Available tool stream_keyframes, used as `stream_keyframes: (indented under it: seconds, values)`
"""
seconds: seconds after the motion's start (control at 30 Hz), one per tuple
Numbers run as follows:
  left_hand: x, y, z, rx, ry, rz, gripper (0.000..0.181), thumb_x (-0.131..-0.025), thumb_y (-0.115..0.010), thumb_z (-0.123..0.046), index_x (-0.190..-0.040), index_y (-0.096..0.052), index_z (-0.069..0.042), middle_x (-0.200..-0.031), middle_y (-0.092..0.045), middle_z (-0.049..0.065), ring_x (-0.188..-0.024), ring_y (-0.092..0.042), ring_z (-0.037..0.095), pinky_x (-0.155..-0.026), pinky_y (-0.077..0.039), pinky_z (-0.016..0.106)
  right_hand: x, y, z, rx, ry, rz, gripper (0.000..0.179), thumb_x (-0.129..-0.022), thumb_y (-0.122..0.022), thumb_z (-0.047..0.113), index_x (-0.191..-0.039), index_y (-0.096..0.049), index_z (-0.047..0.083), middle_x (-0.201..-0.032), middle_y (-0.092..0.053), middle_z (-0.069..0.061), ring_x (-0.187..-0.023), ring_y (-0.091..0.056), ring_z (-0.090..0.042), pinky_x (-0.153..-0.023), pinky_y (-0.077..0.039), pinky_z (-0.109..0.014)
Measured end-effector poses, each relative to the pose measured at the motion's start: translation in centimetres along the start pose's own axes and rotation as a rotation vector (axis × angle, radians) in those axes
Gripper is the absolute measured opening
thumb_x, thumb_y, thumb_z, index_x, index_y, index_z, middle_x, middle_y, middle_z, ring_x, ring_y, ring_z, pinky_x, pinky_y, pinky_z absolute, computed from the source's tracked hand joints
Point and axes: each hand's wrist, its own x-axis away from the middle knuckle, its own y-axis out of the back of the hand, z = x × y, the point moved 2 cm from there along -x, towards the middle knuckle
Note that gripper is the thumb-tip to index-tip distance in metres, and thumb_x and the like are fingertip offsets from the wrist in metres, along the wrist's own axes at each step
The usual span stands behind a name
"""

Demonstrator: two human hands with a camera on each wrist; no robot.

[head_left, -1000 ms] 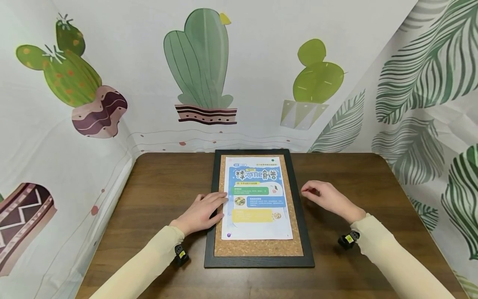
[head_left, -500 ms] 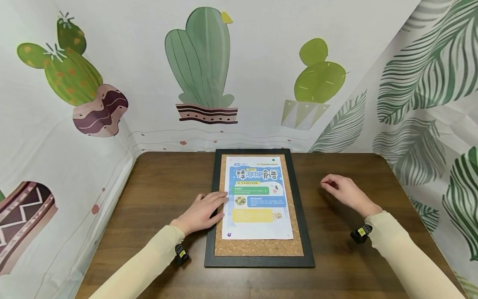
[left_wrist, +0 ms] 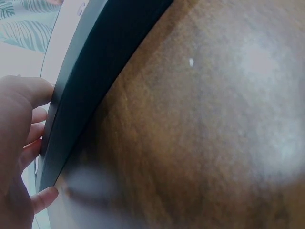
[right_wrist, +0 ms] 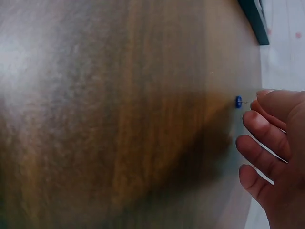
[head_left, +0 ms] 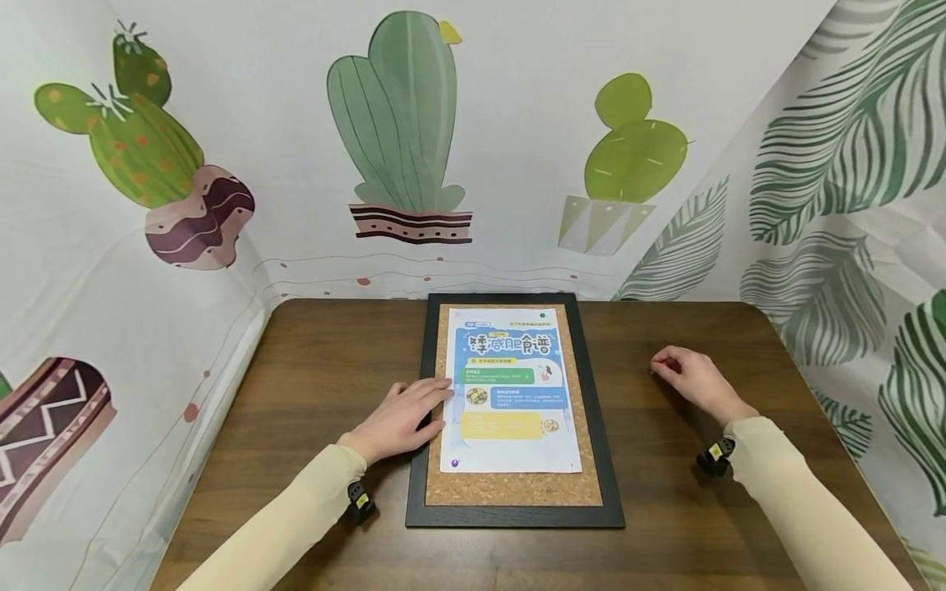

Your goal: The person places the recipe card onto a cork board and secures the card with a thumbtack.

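Note:
A printed sheet [head_left: 510, 451] with blue, green and yellow blocks lies on a cork board [head_left: 513, 491] in a black frame [head_left: 517, 516]. A purple thumbtack [head_left: 454, 463] sits at the sheet's lower left corner, a green one near its upper right. My left hand [head_left: 399, 419] rests across the frame's left side, fingers extended, fingertips at the sheet's left edge. Right of the board, low over the table, my right hand [head_left: 698, 382] pinches a blue thumbtack [right_wrist: 238, 101] by its needle between thumb and index finger; the head points away from the fingertips.
The brown wooden table [head_left: 310, 353] surrounds the board. A white cloth backdrop [head_left: 517, 164] printed with cacti and leaves stands along its back and sides. Black wrist cameras are strapped below both hands.
My right hand has moved to the right, away from the frame, and the blue thumbtack now shows at its fingertips. The left hand and the board stay in place.

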Motion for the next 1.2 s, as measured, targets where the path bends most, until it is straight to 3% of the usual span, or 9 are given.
stream_keyframes:
  seconds: [0.47, 0.8, 1.0, 1.2]
  values:
    - [-0.1, -0.2, 0.1, -0.013, -0.019, -0.019, 0.051, -0.104, -0.063, -0.033, -0.149, -0.057, -0.009, -0.159, -0.048, 0.008, -0.146, -0.044, 0.026, -0.099, -0.041, 0.055, 0.0, -0.6, -0.3, 0.002, -0.053, 0.009, 0.012, -0.102, -0.067, 0.011, -0.101, -0.072, 0.001, -0.090, -0.072, -0.011, -0.073, -0.055, -0.019, -0.068, -0.045, -0.038]
    - [-0.1, -0.1, 0.1, -0.006, -0.009, -0.002, 0.051, -0.105, -0.062, -0.032, -0.150, -0.056, -0.009, -0.160, -0.047, 0.009, -0.148, -0.042, 0.026, -0.100, -0.040, 0.056, -0.3, -0.2, -1.0, -0.085, -0.104, 0.092, 0.019, -0.103, -0.067, 0.019, -0.102, -0.075, 0.001, -0.103, -0.071, -0.018, -0.091, -0.059, -0.028, -0.083, -0.047, -0.048]
    - [0.0, 0.2, 0.0, -0.004, -0.004, 0.001, 0.051, -0.105, -0.062, -0.032, -0.150, -0.056, -0.009, -0.161, -0.046, 0.009, -0.149, -0.042, 0.027, -0.101, -0.040, 0.057, -0.6, -0.3, -1.3, -0.125, -0.080, 0.120, 0.014, -0.101, -0.070, 0.019, -0.105, -0.071, 0.006, -0.093, -0.063, -0.008, -0.085, -0.053, -0.022, -0.076, -0.043, -0.039]
    - [0.0, 0.0, 0.0, -0.005, -0.001, 0.008, 0.052, -0.105, -0.061, -0.033, -0.151, -0.055, -0.009, -0.161, -0.046, 0.009, -0.149, -0.041, 0.026, -0.101, -0.040, 0.057, -0.7, -0.2, -1.6, -0.144, -0.137, 0.103, 0.022, -0.101, -0.072, 0.024, -0.105, -0.066, 0.003, -0.087, -0.060, -0.007, -0.079, -0.051, -0.021, -0.072, -0.041, -0.035]
